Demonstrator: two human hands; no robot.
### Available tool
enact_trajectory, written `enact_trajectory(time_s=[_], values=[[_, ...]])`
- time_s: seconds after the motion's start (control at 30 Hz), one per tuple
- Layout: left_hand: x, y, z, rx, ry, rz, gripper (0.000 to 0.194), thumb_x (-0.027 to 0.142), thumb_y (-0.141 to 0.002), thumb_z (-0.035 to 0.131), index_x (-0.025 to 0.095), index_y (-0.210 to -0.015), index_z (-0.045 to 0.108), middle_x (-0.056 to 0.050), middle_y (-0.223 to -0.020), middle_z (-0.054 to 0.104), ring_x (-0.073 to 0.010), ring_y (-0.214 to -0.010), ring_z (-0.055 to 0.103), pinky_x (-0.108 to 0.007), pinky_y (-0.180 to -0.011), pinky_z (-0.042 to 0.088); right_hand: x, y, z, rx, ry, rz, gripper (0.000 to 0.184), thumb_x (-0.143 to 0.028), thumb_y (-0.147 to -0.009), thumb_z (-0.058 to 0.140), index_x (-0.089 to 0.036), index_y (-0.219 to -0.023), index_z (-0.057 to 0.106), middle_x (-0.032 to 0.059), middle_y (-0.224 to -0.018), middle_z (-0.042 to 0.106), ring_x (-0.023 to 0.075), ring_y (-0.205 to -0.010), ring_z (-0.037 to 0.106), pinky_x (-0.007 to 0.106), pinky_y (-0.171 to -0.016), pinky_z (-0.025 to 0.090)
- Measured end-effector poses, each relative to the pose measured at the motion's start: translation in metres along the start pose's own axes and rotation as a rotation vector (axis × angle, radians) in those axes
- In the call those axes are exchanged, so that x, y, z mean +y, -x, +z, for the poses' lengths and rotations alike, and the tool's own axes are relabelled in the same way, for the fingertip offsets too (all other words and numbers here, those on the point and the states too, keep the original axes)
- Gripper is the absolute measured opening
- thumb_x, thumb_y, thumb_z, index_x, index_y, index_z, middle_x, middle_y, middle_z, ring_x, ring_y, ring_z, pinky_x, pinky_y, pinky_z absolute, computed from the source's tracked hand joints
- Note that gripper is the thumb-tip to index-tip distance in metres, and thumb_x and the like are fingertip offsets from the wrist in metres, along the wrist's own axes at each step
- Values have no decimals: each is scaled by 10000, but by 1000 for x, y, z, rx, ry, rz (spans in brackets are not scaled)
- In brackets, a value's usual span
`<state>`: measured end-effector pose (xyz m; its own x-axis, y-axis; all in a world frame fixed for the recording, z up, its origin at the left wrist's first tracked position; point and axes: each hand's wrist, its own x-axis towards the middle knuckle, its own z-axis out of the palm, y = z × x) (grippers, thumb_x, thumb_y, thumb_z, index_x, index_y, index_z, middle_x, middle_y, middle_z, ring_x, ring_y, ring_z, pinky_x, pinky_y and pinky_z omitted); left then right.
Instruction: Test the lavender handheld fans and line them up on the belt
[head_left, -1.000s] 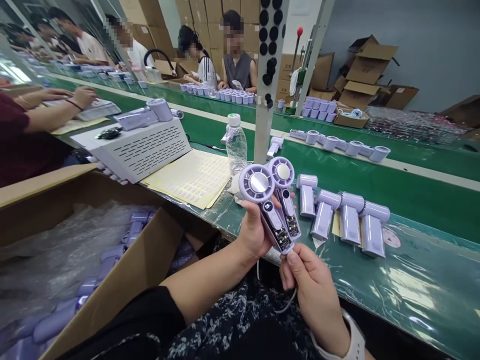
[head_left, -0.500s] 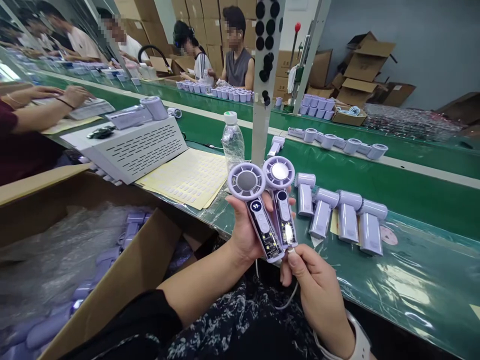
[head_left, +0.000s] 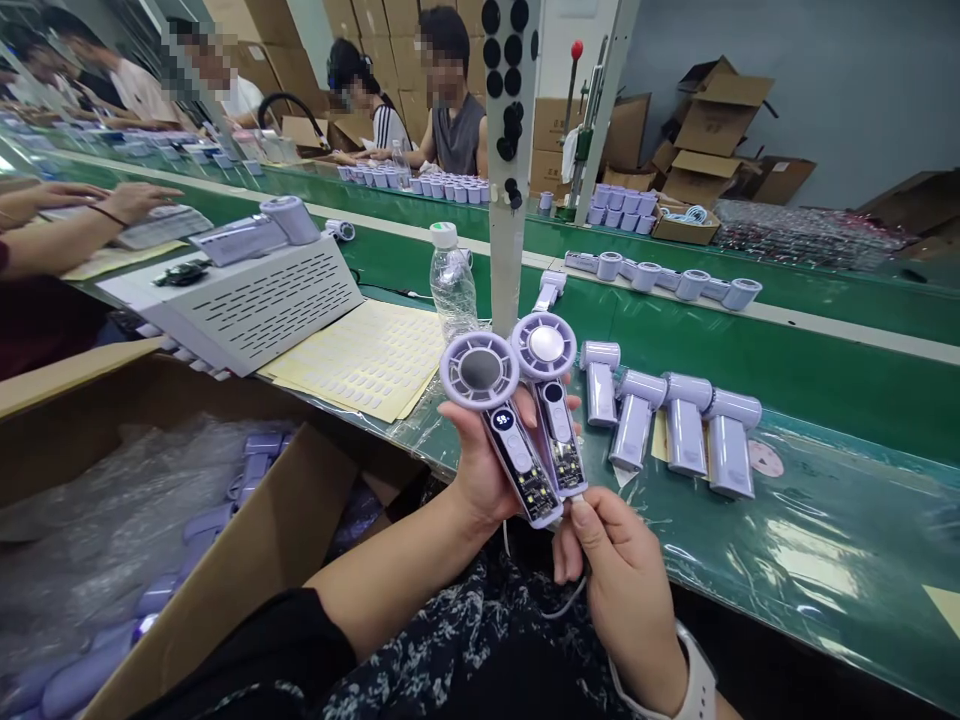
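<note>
Two purple handheld fans are side by side in my left hand [head_left: 480, 465], its fingers wrapped behind their handles. The left fan [head_left: 480, 372] has a grey hub and a lit number on its round display. The right fan [head_left: 543, 345] has a shiny silver hub, and its display is dark. Clear handle fronts show circuit boards inside. Between thumb and fingers, my right hand [head_left: 622, 550] pinches the plug of a white charging cable [head_left: 568, 603] at the base of the right fan. A second white cable hangs below the left fan.
Several purple fans [head_left: 686, 425] lie right on the green bench. Behind stand a water bottle [head_left: 453, 285] and a metal post [head_left: 506, 240]. Yellow label sheets [head_left: 360, 360] and a slotted metal box [head_left: 277, 300] are left; an open carton [head_left: 217, 590] holds more fans. Co-workers sit across.
The view has shifted slightly, so the scene sits further left. The right fan's board no longer glares white. Both hands keep their hold on the fans and plug.
</note>
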<state>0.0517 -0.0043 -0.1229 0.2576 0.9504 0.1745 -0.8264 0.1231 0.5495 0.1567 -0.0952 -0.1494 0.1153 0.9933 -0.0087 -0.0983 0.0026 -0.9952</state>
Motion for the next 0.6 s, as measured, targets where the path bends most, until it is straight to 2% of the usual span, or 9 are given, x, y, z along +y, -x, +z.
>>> enact_trajectory(time_s=[0.07,0.17,0.27,0.33,0.43,0.5,0.53,0.6], values=[[-5,1,-1,-13,-34,54,709,891,-594,691,190,-647,606,-78,-1034,723,-253,-946,702,-337,-736,604,4,1,4,29,-111,36,463,-568,-1004,570,-222,-700,525,-64,-461,484,124,-424,499,245,-488,387],[-8,1,-3,-5,-59,45,714,901,-577,694,196,-659,612,-78,-1034,718,-266,-947,697,-353,-739,602,5,-3,-2,-8,-31,-7,426,-533,-1014,575,-210,-736,585,-17,-595,590,144,-572,561,260,-599,446],[-5,0,-3,13,-60,7,728,913,-571,685,200,-703,620,-92,-1050,730,-340,-1040,697,-444,-808,609,0,-12,-19,-86,44,-71,344,-480,-1029,571,-219,-823,657,16,-791,639,171,-748,562,279,-716,454],[-2,0,0,-9,-59,2,732,917,-582,674,204,-745,635,-104,-1053,736,-383,-1124,679,-503,-888,595,-5,-18,-31,-120,4,-92,310,-435,-1035,566,-229,-826,668,13,-803,618,177,-767,544,285,-727,445],[1,0,8,6,-119,46,620,810,-668,720,216,-838,677,-101,-1066,752,-381,-1206,652,-512,-999,557,-14,-27,-49,-124,-119,-194,301,-366,-994,606,-227,-731,650,30,-860,640,203,-857,591,317,-808,478],[3,-1,12,79,-174,127,490,662,-724,756,232,-955,711,-85,-1089,761,-358,-1237,642,-497,-1053,535,-19,-33,-60,-79,-149,-302,351,-363,-954,624,-218,-637,588,61,-979,668,263,-1019,620,407,-944,492],[4,-1,13,109,-192,174,466,606,-734,758,240,-1021,718,-79,-1106,764,-351,-1245,640,-496,-1069,528,-22,-36,-65,-27,-76,-335,370,-368,-944,628,-216,-613,566,80,-1051,676,303,-1106,611,480,-1017,467],[6,0,8,103,-225,210,486,558,-734,755,240,-1100,720,-83,-1130,765,-356,-1238,647,-508,-1073,528,-25,-41,-72,170,240,-366,319,-401,-932,638,-219,-671,620,125,-1211,664,384,-1261,542,629,-1125,351]])
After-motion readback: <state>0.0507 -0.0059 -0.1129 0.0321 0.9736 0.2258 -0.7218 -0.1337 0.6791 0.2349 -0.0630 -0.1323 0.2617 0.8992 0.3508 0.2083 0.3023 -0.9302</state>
